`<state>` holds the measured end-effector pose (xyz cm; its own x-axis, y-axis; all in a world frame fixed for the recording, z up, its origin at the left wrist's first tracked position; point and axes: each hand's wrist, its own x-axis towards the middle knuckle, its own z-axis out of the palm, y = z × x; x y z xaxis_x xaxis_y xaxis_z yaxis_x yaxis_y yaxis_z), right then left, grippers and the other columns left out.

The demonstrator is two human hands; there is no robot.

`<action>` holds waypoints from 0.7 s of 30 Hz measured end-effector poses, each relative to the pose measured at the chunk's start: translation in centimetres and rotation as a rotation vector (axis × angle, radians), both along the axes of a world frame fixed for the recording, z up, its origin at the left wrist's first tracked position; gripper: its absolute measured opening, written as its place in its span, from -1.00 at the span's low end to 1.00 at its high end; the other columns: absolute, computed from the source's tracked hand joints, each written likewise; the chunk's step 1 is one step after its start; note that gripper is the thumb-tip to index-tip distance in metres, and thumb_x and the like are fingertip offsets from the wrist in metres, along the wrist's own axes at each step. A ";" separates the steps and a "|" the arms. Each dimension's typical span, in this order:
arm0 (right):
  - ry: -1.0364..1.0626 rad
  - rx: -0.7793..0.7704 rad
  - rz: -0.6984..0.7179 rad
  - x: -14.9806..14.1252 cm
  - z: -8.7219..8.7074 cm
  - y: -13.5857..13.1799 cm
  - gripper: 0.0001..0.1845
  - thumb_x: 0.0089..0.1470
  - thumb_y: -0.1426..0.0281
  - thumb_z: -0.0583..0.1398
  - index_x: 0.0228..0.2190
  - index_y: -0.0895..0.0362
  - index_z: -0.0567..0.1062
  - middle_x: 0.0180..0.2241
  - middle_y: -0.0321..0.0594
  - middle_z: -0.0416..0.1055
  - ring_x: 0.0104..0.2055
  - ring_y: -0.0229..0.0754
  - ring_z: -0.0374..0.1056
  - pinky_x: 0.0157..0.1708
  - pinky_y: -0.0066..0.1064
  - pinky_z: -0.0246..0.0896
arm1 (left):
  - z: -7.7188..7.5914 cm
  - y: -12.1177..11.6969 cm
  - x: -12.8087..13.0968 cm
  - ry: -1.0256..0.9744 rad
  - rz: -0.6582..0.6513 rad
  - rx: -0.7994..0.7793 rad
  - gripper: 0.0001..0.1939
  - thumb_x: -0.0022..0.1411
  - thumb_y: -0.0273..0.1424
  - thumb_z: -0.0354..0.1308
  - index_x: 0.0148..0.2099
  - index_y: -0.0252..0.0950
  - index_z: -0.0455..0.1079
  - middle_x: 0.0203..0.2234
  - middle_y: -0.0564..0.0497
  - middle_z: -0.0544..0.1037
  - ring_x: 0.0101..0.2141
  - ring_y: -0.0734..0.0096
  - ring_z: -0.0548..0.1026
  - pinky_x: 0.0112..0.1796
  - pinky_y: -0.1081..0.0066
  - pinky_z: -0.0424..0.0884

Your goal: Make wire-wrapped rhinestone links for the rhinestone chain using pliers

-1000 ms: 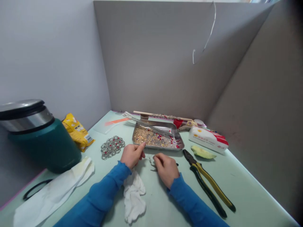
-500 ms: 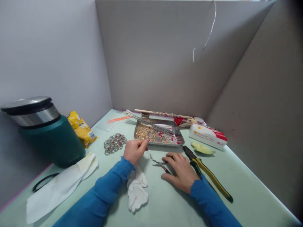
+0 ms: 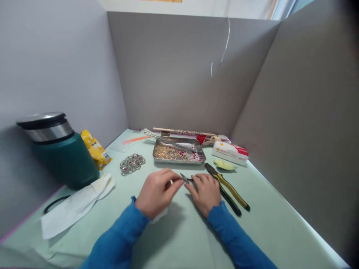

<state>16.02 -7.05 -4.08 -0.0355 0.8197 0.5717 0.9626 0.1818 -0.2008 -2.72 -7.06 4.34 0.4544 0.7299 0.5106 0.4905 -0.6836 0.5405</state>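
Observation:
My left hand [image 3: 157,190] is raised over the table, fingers pinched together on something too small to name. My right hand [image 3: 204,189] is closed around small pliers [image 3: 185,178], whose jaws point left and meet my left fingertips. Just beyond both hands stands a metal tray [image 3: 199,160] filled with gold, silver and red beads, with thin wires [image 3: 165,138] lying across it. A flat beaded mat [image 3: 132,164] lies to the left of the tray.
Large yellow-handled pliers [image 3: 228,188] lie right of my right hand. A green pot with a steel lid [image 3: 57,149], a yellow packet [image 3: 95,148] and white paper [image 3: 77,203] sit at left. A white and red box [image 3: 230,152] and grey partitions ring the back.
My right hand picked up the small pliers from the table and brought them to my left fingertips. My left hand drew back toward me, covering the white cloth. The view shifted.

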 end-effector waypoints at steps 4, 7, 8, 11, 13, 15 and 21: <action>-0.019 0.004 0.098 -1.1 -0.6 -1.3 -0.72 0.10 0.25 0.06 -0.27 0.12 0.49 -0.26 -0.15 0.43 -0.18 -0.11 0.25 -0.20 -0.30 0.10 | 0.9 -6.4 1.9 -0.161 -0.287 0.022 -0.87 0.18 -0.46 0.04 -0.35 -0.29 0.41 -0.55 0.05 0.49 -0.53 0.52 0.40 -0.48 0.51 0.27; -0.033 -0.018 0.124 -1.0 -0.7 -2.9 -0.76 0.10 0.28 0.06 -0.29 0.06 0.49 -0.26 -0.24 0.43 -0.20 -0.22 0.29 -0.20 -0.42 0.15 | -0.3 -8.5 2.5 -0.057 -0.389 0.170 -0.88 0.15 -0.46 0.06 -0.29 -0.25 0.42 -0.57 0.06 0.50 -0.54 0.46 0.42 -0.47 0.45 0.25; -0.031 -0.024 0.096 -0.4 -0.5 -3.3 -0.75 0.11 0.28 0.05 -0.27 0.06 0.49 -0.25 -0.24 0.43 -0.19 -0.22 0.29 -0.19 -0.44 0.15 | -1.1 -8.6 2.5 0.016 -0.342 0.150 -0.86 0.17 -0.44 0.03 -0.29 -0.25 0.42 -0.56 0.05 0.50 -0.54 0.44 0.43 -0.48 0.44 0.24; -0.006 -0.043 -0.106 3.6 0.4 -3.8 -0.68 0.18 0.30 -0.03 -0.20 0.13 0.46 -0.18 -0.14 0.40 -0.14 -0.18 0.29 -0.13 -0.39 0.15 | -3.9 -7.3 1.9 0.227 -0.184 -0.040 -0.76 0.23 -0.39 -0.06 -0.37 -0.26 0.43 -0.54 0.01 0.50 -0.49 0.41 0.46 -0.46 0.44 0.25; 0.010 -0.084 -0.295 7.9 1.2 -3.5 -0.65 0.20 0.34 -0.07 -0.17 0.20 0.43 -0.15 -0.04 0.38 -0.13 -0.13 0.30 -0.15 -0.33 0.17 | -5.5 -6.1 1.4 0.282 -0.086 -0.119 -0.73 0.24 -0.38 -0.08 -0.38 -0.27 0.43 -0.50 -0.01 0.52 -0.45 0.37 0.47 -0.41 0.43 0.27; 0.010 -0.170 -0.460 12.2 1.7 -3.1 -0.69 0.19 0.37 -0.03 -0.19 0.25 0.43 -0.16 0.02 0.37 -0.14 -0.08 0.31 -0.17 -0.27 0.20 | -6.5 -5.4 1.0 0.267 -0.044 -0.189 -0.71 0.23 -0.36 -0.07 -0.40 -0.26 0.44 -0.50 -0.01 0.52 -0.43 0.37 0.47 -0.39 0.43 0.28; -0.056 -0.472 -0.621 18.9 0.3 -1.4 -0.75 0.13 0.33 0.11 -0.16 0.18 0.38 -0.13 -0.16 0.35 -0.16 -0.17 0.33 -0.19 -0.22 0.27 | -6.9 -5.6 0.9 0.226 -0.024 -0.216 -0.72 0.22 -0.36 -0.07 -0.40 -0.25 0.45 -0.48 -0.01 0.52 -0.42 0.37 0.45 -0.37 0.43 0.27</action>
